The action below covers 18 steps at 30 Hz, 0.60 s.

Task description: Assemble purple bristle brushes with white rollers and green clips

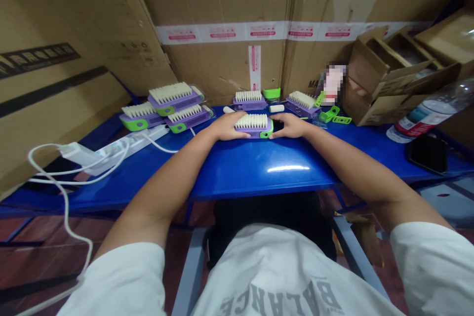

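Observation:
A purple scrubbing brush [255, 133] with pale bristles facing up and a green right end lies on the blue table in front of me. My left hand [228, 127] is closed around its left end, thumb along the near side. At the green end, my right hand [291, 126] has its thumb and fingers against the brush. Just behind stand a similar brush [249, 104], a small white cylinder [276, 108] and a green cap [271, 93]. To the right another purple brush [299, 103] lies beside loose green pieces [329, 114].
Several finished-looking brushes [174, 101] are piled at left, by a white power strip [128, 145] with cables. Cardboard boxes [385, 79], a water bottle [414, 121] and a black phone [427, 153] sit at right. Large cardboard [222, 5] stands behind the blue table [237, 173].

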{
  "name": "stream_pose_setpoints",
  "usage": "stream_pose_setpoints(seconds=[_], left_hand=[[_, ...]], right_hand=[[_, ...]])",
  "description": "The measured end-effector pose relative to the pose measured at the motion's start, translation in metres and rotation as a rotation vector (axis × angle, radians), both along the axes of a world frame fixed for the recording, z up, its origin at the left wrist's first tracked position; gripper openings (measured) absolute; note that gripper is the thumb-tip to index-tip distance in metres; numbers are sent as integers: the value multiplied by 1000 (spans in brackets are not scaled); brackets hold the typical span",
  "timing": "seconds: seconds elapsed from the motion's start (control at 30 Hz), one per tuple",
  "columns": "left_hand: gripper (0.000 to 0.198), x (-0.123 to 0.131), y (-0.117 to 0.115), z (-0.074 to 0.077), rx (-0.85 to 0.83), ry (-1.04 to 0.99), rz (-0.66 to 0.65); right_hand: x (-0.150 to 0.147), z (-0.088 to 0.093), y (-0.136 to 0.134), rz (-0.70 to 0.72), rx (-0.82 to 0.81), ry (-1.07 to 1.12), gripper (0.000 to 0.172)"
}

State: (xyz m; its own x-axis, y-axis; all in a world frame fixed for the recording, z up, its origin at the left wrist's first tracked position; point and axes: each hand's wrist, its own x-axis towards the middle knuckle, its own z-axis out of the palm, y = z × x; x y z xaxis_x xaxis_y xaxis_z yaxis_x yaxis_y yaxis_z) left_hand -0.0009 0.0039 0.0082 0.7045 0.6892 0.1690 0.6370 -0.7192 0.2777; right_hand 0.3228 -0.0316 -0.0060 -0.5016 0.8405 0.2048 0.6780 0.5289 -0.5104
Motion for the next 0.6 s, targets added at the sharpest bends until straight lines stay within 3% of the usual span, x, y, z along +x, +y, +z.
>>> stream_pose_setpoints(seconds=[0.6], left_hand=[[90,0,0,0,-3,-3,7]], right_hand=[[0,-2,1,-2,9,-8,81]])
